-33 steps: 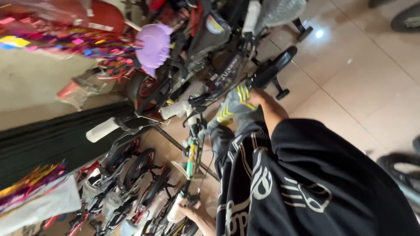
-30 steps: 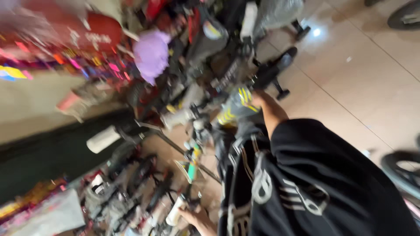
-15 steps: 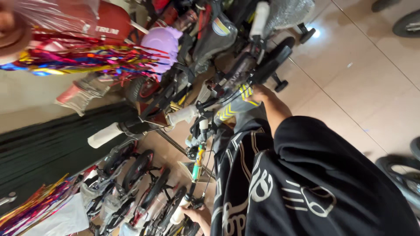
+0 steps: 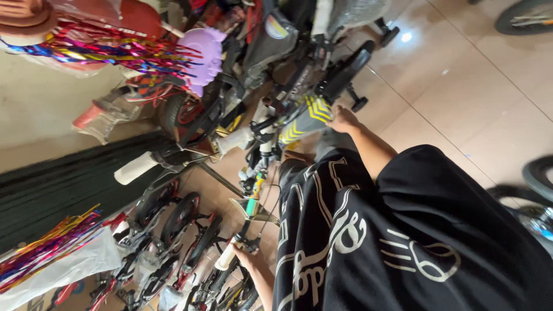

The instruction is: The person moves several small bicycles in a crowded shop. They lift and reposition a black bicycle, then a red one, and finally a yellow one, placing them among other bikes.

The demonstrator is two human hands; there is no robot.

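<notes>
Head view. The picture is rotated, with the floor running up the right side.

A small bicycle [image 4: 271, 150] is seen directly in front of the person, standing among other stock. Its frame, marked with yellow chevrons [image 4: 305, 118], lies near the picture's centre, and its black saddle [image 4: 345, 69] points toward the upper right. The white handlebar grips are seen at the left [image 4: 135, 168] and at the lower centre [image 4: 224, 260].

The right hand [image 4: 343, 120] is laid on the bicycle just beside the chevron-marked frame, below the saddle. The fingers are hidden against the frame, so whether they are closed round it cannot be told. The forearm runs back to a black printed shirt [image 4: 403, 242] that fills the lower right.

The left hand [image 4: 249, 258] is seen at the bottom edge, curled round the handlebar at the inner end of the lower white grip, beside a black brake lever.

A purple shell-shaped basket [image 4: 201, 55] and a bunch of metallic streamers [image 4: 98, 49] are noted at the upper left. A second bunch of streamers [image 4: 46, 247] lies at the lower left, near a row of small parked bicycles [image 4: 178, 224]. A tiled floor [image 4: 461, 86] is seen at the right, with a wheel [image 4: 536, 196] at the right edge.
</notes>
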